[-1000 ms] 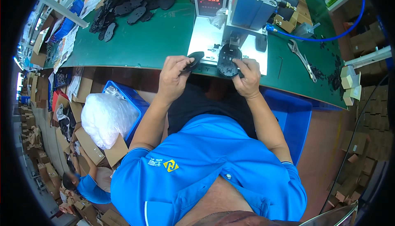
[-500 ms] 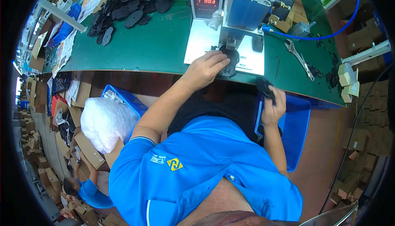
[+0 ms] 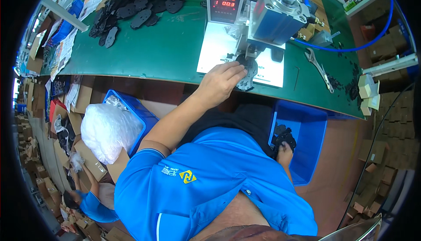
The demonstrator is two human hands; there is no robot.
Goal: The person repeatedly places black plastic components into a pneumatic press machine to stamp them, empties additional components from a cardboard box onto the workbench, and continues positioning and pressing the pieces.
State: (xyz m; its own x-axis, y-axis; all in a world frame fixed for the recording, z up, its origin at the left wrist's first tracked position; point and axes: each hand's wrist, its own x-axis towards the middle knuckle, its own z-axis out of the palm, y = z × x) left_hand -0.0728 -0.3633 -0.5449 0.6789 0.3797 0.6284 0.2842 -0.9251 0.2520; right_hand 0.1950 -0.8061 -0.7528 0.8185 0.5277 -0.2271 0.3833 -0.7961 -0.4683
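Left hand (image 3: 222,81), head view, just above centre of frame: fingers on the left side of a flat, sole-shaped black plate (image 3: 251,71), thumb side hidden, so can't tell pinch from light touch. Plate sits under the head of a pneumatic press (image 3: 280,15), near edge overhanging the silver base plate (image 3: 207,60). Right hand (image 3: 285,153), lower right, is down in a blue bin (image 3: 315,135), fingertips at black plates (image 3: 285,136) there; grasping or released, cannot tell. Loose heap of similar plates (image 3: 141,17) at upper left on the green table (image 3: 171,54); counter with red digits (image 3: 224,5) at top centre; adjustable wrench (image 3: 319,71) and hex key (image 3: 297,78) right of the press. Doing it well, my judgement: seat the plate flat and square, steady it by its outer edge only, fingertips well clear of the press head before any stroke, since they look close to it. Right hand best lowers pieces into the bin rather than tossing them, and eyes belong on the press side.
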